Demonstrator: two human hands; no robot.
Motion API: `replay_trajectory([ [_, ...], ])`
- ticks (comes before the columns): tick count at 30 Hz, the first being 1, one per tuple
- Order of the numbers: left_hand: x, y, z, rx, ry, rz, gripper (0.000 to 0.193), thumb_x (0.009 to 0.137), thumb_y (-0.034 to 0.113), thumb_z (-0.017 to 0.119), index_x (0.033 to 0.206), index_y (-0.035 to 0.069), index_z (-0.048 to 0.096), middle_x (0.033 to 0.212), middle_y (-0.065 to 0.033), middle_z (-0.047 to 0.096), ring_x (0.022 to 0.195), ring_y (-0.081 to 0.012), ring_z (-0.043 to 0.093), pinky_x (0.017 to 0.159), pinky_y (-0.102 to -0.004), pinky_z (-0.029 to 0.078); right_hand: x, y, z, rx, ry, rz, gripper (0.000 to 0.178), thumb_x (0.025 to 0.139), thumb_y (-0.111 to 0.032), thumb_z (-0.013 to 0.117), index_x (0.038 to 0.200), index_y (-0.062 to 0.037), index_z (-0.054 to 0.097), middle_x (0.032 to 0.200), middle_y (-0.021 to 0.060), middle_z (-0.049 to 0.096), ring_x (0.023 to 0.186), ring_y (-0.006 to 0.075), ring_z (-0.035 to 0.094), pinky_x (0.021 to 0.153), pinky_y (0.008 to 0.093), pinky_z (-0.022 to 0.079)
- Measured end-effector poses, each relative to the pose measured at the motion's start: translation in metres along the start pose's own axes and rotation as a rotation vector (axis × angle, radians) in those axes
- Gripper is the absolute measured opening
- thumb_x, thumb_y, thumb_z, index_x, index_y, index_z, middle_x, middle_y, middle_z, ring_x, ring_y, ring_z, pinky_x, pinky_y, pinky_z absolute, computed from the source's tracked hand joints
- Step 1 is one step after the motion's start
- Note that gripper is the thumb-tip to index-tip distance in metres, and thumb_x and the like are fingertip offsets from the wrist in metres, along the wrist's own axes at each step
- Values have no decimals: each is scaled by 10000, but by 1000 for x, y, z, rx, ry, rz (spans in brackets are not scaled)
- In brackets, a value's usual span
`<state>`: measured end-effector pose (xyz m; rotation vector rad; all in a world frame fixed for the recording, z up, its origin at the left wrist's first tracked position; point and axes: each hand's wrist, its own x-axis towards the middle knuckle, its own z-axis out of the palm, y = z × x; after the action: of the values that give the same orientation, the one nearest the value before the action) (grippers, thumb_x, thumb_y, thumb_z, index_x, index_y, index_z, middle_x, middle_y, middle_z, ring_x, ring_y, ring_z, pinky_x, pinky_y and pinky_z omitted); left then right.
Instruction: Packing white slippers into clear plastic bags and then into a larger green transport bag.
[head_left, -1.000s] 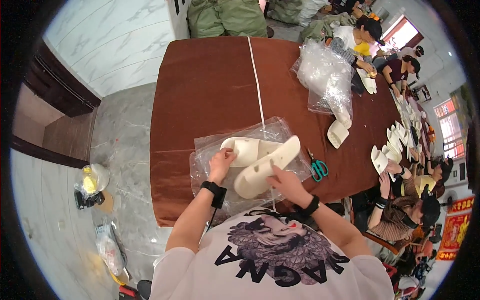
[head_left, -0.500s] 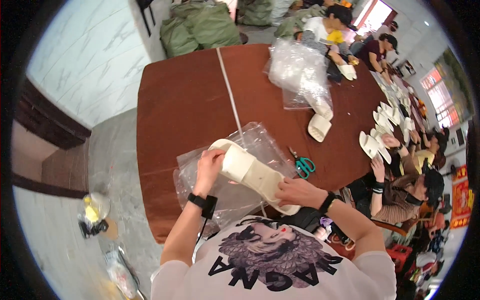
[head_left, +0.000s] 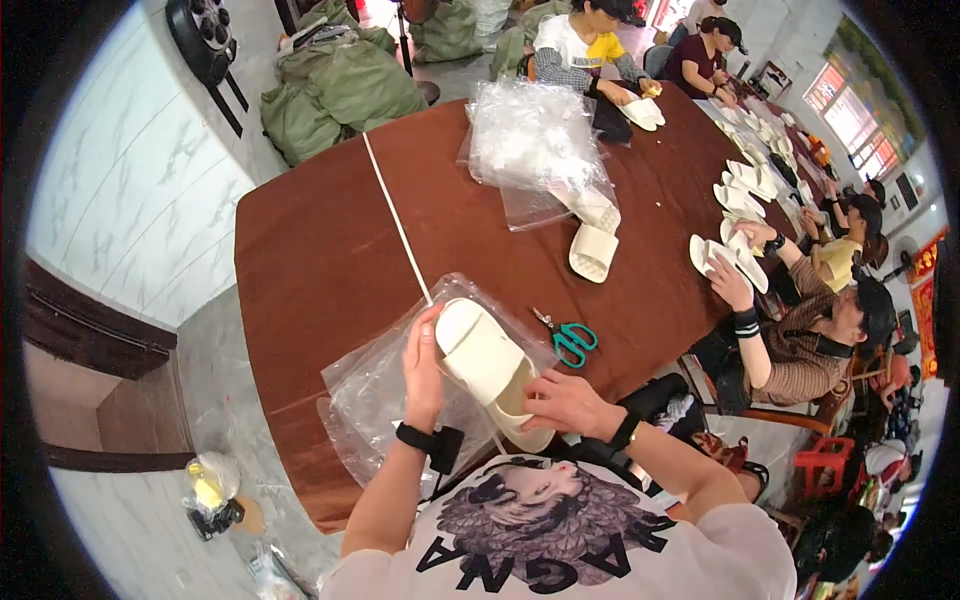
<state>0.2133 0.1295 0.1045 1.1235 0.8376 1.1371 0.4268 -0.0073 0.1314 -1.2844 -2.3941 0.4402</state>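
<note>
Slipper held at the table's near edge. A cream slipper [head_left: 485, 365] lies between the two hands, above a flat clear bag [head_left: 375, 390] on the brown-covered table [head_left: 310, 260]; its toe points toward the far edge, its heel toward the wearer. The left hand [head_left: 422, 370] is opened out, fingers nearly straight along the slipper's left side. The right hand [head_left: 570, 402] is closed, fingers gripping the rim near the heel.

Change: one second earlier, two slippers cross over the bag, one in each hand; half a second later, both hands share one slanting length. It now stands steeper, and the left hand has passed from the strap to the side. The work, as judged here, has gone from two loose slippers to one bundle being squared up. Whether the second slipper is underneath cannot be told.

Surroundings: teal-handled scissors [head_left: 558, 330] lie just right of the bag. Toward the far edge, another slipper [head_left: 594, 252] meets a bag pile [head_left: 530, 140].
</note>
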Motion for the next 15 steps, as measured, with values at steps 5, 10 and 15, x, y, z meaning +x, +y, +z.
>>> replay_trajectory([
  [5, -10, -31, 34, 16, 85, -310, 442, 1021, 312, 397, 1357, 29, 444, 1370, -129, 483, 1251, -221, 456, 1055, -348, 335, -38, 48, -20, -57, 22, 209, 294, 782, -373, 691, 895, -122, 588, 989, 55, 569, 927, 281, 547, 718, 384, 496],
  [10, -45, -72, -22, 767, 155, 69, 335, 932, 120, 555, 1258, 47, 530, 1311, -149, 526, 1220, -284, 489, 1034, -379, 361, -75, 135, -83, -295, 296, 545, 276, 752, -291, 725, 950, -111, 655, 966, 99, 592, 871, 309, 577, 716, 399, 493],
  [15, -94, -72, -65, 1003, 443, 30, 232, 877, 39, 572, 1106, 25, 610, 1204, -152, 577, 1154, -313, 519, 997, -389, 389, -108, 246, -125, -595, 498, 769, 218, 818, -161, 662, 1008, -66, 612, 1005, 131, 574, 900, 331, 588, 722, 413, 492],
])
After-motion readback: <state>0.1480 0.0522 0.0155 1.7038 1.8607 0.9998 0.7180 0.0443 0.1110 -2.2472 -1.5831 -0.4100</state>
